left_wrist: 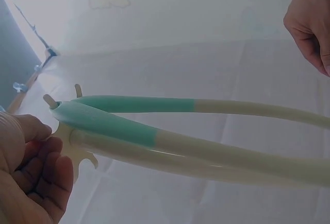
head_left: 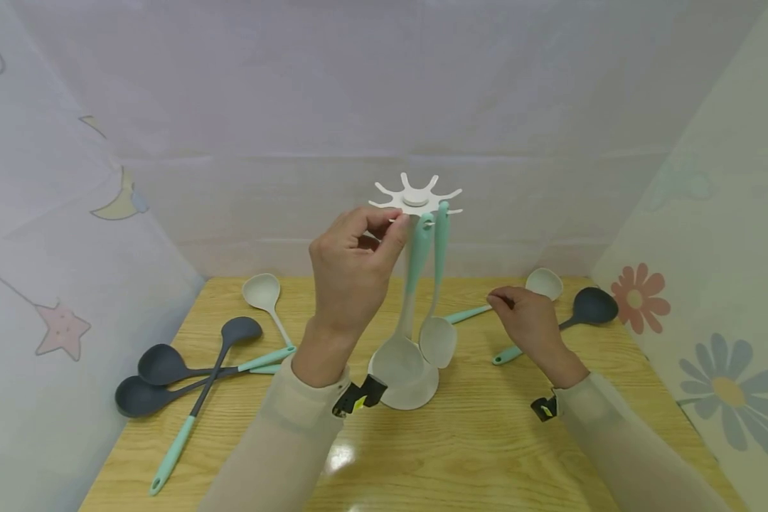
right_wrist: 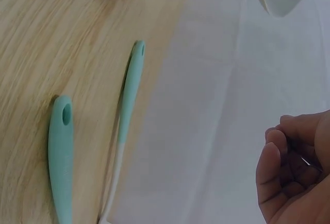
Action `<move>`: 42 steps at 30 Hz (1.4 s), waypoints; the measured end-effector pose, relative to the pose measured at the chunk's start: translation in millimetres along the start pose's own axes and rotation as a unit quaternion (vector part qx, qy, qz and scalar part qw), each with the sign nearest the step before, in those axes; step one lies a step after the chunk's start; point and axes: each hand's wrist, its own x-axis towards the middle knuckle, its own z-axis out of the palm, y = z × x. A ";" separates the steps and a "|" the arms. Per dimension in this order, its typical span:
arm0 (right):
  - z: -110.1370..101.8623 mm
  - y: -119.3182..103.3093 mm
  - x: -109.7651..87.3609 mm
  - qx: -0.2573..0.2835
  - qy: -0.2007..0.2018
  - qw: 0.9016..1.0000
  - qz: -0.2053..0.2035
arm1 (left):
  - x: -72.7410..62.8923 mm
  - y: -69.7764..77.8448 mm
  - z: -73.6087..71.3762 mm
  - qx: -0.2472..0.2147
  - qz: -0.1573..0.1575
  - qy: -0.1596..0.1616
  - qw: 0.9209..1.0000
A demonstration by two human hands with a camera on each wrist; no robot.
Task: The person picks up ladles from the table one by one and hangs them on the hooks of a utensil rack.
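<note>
My left hand (head_left: pixel 352 277) pinches an arm of the white utensil rack (head_left: pixel 415 200) between thumb and fingers, near its top. On the rack's front arms hang a pale ladle (head_left: pixel 397 364) and a smaller pale spoon (head_left: pixel 438 341), both with mint handles. In the left wrist view, an arm tip pokes through the hole of the nearer mint handle (left_wrist: pixel 103 121), close to my fingers. My right hand (head_left: pixel 528 320) is raised to the right of the rack, fingers loosely curled with nothing held. Below it in the right wrist view lie two mint handles, one thick (right_wrist: pixel 61 157), one slim (right_wrist: pixel 131 87).
Left on the wooden table (head_left: pixel 486 455), several dark ladles (head_left: pixel 142 397) lie crossed, with a pale ladle (head_left: pixel 262 290) behind. At the right lie a pale ladle (head_left: pixel 544 283) and a dark one (head_left: pixel 595 306). Printed cloth walls (head_left: pixel 384 85) enclose the back and sides.
</note>
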 end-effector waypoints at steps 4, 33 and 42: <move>0.4 5.6 1.6 -0.010 -0.024 1.000 0.002 | 0.4 -0.2 -0.2 -0.006 0.000 -0.003 1.000; 61.7 69.6 28.1 -0.160 -0.168 0.973 -0.012 | -1.8 -1.1 1.4 0.003 -0.005 -0.001 1.000; 74.9 63.8 34.7 -0.205 -0.229 0.951 -0.033 | -1.7 -1.2 2.1 -0.003 -0.003 -0.001 1.000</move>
